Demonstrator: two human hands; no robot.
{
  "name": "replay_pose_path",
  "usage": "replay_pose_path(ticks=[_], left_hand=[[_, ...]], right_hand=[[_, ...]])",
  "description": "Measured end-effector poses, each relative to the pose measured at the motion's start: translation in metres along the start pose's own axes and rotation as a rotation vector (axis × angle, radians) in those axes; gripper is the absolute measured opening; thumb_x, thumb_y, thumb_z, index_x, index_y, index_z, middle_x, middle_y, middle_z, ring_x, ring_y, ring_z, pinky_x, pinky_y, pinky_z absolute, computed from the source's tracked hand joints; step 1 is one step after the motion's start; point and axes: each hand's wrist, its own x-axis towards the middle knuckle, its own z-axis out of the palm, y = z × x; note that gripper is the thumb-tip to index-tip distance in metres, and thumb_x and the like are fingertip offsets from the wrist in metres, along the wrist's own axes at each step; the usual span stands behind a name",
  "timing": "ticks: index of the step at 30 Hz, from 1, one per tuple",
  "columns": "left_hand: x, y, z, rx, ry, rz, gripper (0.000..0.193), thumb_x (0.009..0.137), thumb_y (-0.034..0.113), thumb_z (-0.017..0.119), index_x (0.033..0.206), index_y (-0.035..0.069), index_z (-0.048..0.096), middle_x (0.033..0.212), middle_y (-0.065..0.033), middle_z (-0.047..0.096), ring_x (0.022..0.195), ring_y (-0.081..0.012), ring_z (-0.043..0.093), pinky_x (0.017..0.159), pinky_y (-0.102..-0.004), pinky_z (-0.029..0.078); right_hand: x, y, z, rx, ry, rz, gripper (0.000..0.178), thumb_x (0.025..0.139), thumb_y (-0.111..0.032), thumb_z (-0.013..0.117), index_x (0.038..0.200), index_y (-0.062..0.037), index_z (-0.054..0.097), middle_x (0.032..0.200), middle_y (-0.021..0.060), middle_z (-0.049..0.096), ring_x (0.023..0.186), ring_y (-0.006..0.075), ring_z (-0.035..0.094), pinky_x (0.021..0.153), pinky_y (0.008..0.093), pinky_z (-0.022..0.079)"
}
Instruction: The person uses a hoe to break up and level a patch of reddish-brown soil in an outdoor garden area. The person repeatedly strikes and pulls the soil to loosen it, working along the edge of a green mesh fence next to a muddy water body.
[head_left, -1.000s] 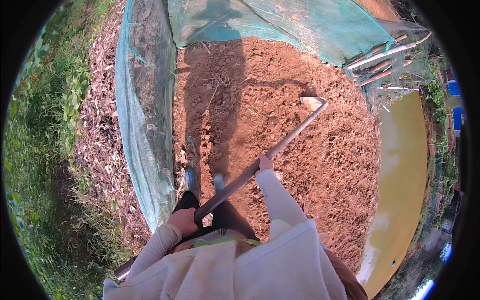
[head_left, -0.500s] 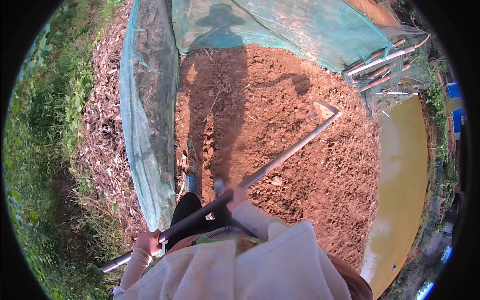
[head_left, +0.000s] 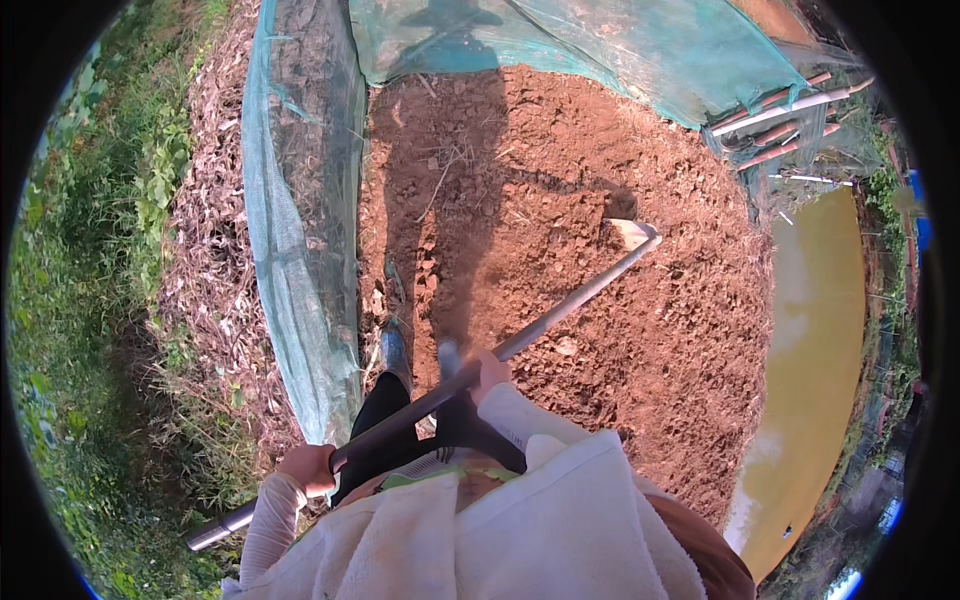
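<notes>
A long-handled hoe (head_left: 565, 308) slants across my front, from the lower left up to the right. My left hand (head_left: 308, 469) is closed round its dark handle near the butt end. Further up the shaft, my right hand (head_left: 489, 376) grips it as well. The pale hoe blade (head_left: 630, 233) is at the far end, close over the loose reddish-brown soil (head_left: 560, 420); whether it touches the soil I cannot tell. My boots (head_left: 394, 350) stand on the soil's left side, below the handle.
Green netting (head_left: 300, 220) runs along the left side, and more netting (head_left: 600, 45) crosses the far end. Poles (head_left: 790, 110) lie at the far right. Yellowish-brown water (head_left: 810, 330) borders the plot on the right. Dry leaves (head_left: 215, 260) and green plants (head_left: 90, 300) lie beyond the left netting.
The hoe's head has shifted slightly left and lies closer to the shadow on the soil. Both hands keep their grip, the right one a little further forward. The whole view has tilted slightly.
</notes>
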Motion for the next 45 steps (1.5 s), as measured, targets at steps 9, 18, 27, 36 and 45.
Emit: replay_pose_path(ticks=[9, 18, 27, 36, 45], left_hand=[[-0.118, -0.123, 0.029, 0.134, 0.114, -0.315, 0.026, 0.056, 0.023, 0.062, 0.082, 0.020, 0.066, 0.074, -0.0072, 0.063, 0.069, -0.0254, 0.061, 0.067, -0.0336, 0.048], [-0.014, -0.096, 0.044, 0.205, 0.373, -0.222, 0.013, 0.059, 0.019, 0.060, 0.071, 0.018, 0.063, 0.068, -0.0059, 0.062, 0.068, -0.0250, 0.061, 0.065, -0.0370, 0.048], [0.075, 0.135, 0.005, 0.081, 0.387, 0.450, 0.016, 0.070, 0.018, 0.054, 0.083, 0.009, 0.053, 0.069, -0.0147, 0.060, 0.067, -0.0318, 0.059, 0.058, -0.0421, 0.045], [0.021, 0.003, 0.012, 0.347, 0.245, 0.154, 0.020, 0.064, 0.021, 0.059, 0.081, 0.010, 0.054, 0.068, -0.0123, 0.060, 0.067, -0.0308, 0.060, 0.059, -0.0412, 0.047], [-0.005, -0.066, 0.000, 0.452, 0.341, 0.101, 0.022, 0.060, 0.018, 0.064, 0.080, 0.013, 0.056, 0.061, -0.0072, 0.059, 0.058, -0.0251, 0.060, 0.056, -0.0353, 0.048]], right_hand=[[-0.009, -0.004, -0.023, 0.382, -0.268, 0.337, 0.017, 0.079, -0.019, 0.057, 0.081, -0.0049, 0.046, 0.074, 0.0087, 0.048, 0.075, 0.0241, 0.049, 0.072, 0.0400, 0.042], [0.010, -0.069, -0.055, 0.161, -0.100, -0.087, 0.007, 0.077, -0.008, 0.053, 0.076, -0.0031, 0.048, 0.065, 0.0087, 0.047, 0.061, 0.0234, 0.048, 0.062, 0.0367, 0.044], [-0.014, -0.191, -0.059, 0.238, 0.146, -0.422, 0.016, 0.080, -0.012, 0.057, 0.079, -0.0102, 0.041, 0.058, 0.0026, 0.043, 0.050, 0.0157, 0.044, 0.049, 0.0329, 0.042], [0.036, 0.016, -0.071, 0.156, 0.251, 0.019, 0.017, 0.080, -0.021, 0.053, 0.086, -0.0066, 0.046, 0.064, 0.0104, 0.051, 0.059, 0.0235, 0.054, 0.054, 0.0401, 0.047], [-0.027, 0.036, -0.040, 0.277, 0.010, 0.283, 0.016, 0.075, -0.003, 0.054, 0.088, 0.0014, 0.046, 0.078, 0.0126, 0.050, 0.075, 0.0256, 0.052, 0.070, 0.0387, 0.046]])
